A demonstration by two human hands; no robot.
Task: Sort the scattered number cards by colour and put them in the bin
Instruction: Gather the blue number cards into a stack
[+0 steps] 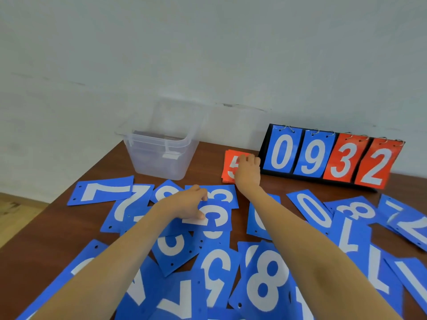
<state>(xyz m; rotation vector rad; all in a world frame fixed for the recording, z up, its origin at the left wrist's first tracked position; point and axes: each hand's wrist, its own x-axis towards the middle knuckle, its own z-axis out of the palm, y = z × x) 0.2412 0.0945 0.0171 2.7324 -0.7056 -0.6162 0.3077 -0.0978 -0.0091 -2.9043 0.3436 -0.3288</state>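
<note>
Blue number cards (217, 264) lie scattered at all angles over the brown table (46, 236) by a pale wall. The left hand (184, 205) pinches a blue 3 card (215, 215), seemingly sideways. The right hand (247, 173) presses spread fingers on the red stack (228, 167), beside the clear bin (161, 153).

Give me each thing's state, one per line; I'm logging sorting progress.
Bin: upright, lid off, no cards visible inside.
Red stack: gathered beside the scoreboard, right hand on it.
Blue cards: scattered, overlapping on the table.
Scoreboard: standing, reads 0932.
Left hand: pinching a blue 3 card.
Right hand: resting flat on the red stack.
</note>
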